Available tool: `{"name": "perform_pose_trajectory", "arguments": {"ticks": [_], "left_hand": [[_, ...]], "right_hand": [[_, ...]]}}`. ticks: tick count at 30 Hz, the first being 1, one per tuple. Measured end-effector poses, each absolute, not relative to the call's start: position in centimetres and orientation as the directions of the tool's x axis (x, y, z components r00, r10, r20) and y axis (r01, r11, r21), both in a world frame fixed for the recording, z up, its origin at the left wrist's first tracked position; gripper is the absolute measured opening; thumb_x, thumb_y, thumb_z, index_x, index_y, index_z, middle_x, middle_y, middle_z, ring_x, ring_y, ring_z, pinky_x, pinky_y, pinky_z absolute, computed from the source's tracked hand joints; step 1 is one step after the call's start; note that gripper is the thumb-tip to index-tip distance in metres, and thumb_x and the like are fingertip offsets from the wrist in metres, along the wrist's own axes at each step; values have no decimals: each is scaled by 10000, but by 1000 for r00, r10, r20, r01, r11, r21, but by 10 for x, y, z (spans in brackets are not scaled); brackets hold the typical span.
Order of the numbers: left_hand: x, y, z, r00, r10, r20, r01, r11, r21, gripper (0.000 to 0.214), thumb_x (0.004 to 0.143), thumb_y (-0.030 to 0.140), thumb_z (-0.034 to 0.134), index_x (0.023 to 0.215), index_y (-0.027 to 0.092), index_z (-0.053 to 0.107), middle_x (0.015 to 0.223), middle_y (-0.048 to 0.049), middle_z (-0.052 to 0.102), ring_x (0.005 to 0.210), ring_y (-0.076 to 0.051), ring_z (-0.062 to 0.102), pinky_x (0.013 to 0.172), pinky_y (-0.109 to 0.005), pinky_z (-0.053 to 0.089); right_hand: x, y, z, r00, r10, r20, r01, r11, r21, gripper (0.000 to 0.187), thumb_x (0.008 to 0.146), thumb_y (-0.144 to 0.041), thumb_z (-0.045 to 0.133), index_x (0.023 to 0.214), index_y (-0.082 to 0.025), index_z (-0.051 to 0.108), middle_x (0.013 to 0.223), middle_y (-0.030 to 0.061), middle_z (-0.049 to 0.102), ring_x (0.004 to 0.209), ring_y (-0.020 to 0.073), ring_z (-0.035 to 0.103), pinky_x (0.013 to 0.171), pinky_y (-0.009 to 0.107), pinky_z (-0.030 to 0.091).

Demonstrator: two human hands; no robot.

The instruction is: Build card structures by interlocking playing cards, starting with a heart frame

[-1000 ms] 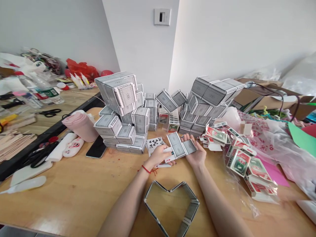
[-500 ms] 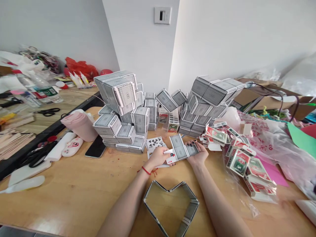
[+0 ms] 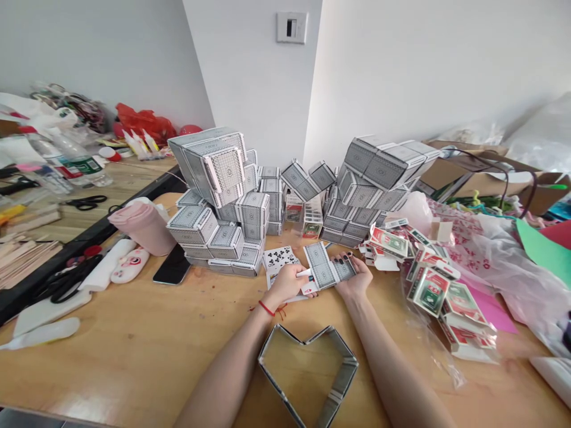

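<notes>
My left hand [image 3: 288,284] is closed on a playing card [image 3: 308,289] with a red mark on its white face. In my right hand [image 3: 357,278], the dark-nailed fingers rest over a grey-backed playing card [image 3: 344,271]. Between the hands, another grey patterned card [image 3: 320,264] stands tilted and meets both of these cards; whether they are joined is unclear. Beyond my left hand lies a face-up clubs card [image 3: 280,258], partly covered. A heart-shaped frame of cards [image 3: 346,380] lies on the table between my forearms.
Stacks of card-covered blocks stand at left [image 3: 209,169] and right [image 3: 379,163]. A phone [image 3: 172,264] and pink cup [image 3: 143,223] are on the left, near scissors [image 3: 74,285]. Card boxes [image 3: 430,288] and plastic bags [image 3: 499,261] pile up on the right.
The view has shifted very slightly. My left fingers cover a bit more of the red-marked card; both hands otherwise stay in place.
</notes>
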State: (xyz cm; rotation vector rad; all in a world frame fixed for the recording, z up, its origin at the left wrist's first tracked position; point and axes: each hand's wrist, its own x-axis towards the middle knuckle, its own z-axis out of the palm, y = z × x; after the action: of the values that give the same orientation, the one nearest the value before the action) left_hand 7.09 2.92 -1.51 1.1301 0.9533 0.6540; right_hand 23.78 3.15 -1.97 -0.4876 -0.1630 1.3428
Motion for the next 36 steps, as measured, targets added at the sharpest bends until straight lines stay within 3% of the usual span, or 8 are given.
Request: {"name": "perform_pose_trajectory", "arguments": {"ticks": [10, 22, 36], "left_hand": [[64, 30, -5, 506, 794, -336, 35, 371, 928, 54, 722, 90, 512, 727, 125, 552, 631, -11, 646, 573, -144, 639, 580, -261, 515], [70, 31, -17, 447, 836, -318, 46, 334, 942, 67, 720, 96, 494, 717, 135, 547, 607, -9, 646, 559, -149, 639, 531, -245, 498], [73, 27, -13, 400, 875, -272, 34, 282, 959, 111, 695, 60, 459, 652, 142, 521, 582, 0, 628, 512, -148, 625, 493, -243, 493]], "right_hand": [[248, 34, -20, 244, 953, -180, -893, 149, -424, 45, 646, -183, 484, 670, -196, 520, 634, -11, 565, 571, 123, 541, 638, 325, 490], [247, 33, -22, 296, 939, -177, -858, 180, -481, 13, 648, -201, 490, 637, -206, 487, 615, -17, 550, 544, 128, 528, 672, 352, 483], [244, 31, -18, 258, 950, -178, -912, 178, -370, 47, 653, -165, 475, 677, -194, 503, 625, -17, 553, 566, 117, 534, 624, 302, 479]]}}
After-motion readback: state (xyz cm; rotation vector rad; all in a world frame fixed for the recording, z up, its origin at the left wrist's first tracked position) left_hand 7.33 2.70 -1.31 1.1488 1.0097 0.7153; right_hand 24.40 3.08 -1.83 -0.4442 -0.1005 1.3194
